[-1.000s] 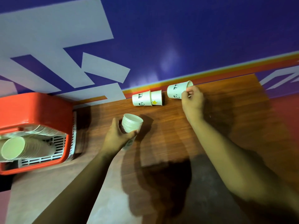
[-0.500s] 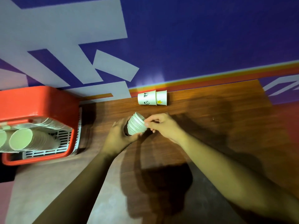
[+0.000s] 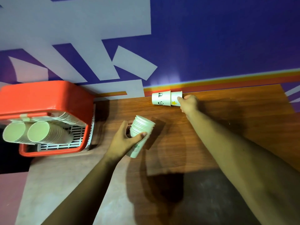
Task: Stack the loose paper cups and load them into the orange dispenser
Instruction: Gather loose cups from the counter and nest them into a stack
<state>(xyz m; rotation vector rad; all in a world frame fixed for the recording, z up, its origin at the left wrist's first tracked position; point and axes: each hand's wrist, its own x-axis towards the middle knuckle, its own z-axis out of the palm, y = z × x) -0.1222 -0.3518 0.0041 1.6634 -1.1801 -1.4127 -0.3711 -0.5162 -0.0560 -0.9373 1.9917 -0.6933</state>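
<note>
My left hand grips a stack of nested white paper cups, tilted, above the wooden counter. By the wall lie two loose white cups on their sides: one with panda prints and one with a yellow mark, touching each other. My right hand reaches to the yellow-marked cup, and its fingertips touch that cup's right end. The orange dispenser stands at the left with two rows of stacked cups inside.
The wooden counter runs along a blue and white wall. A white grille sits at the dispenser's bottom. A grey surface lies in front of the wood at the lower left.
My right hand carried the cup from the far right onto the stack in my left hand, then reached back out to the yellow-marked cup by the wall.
</note>
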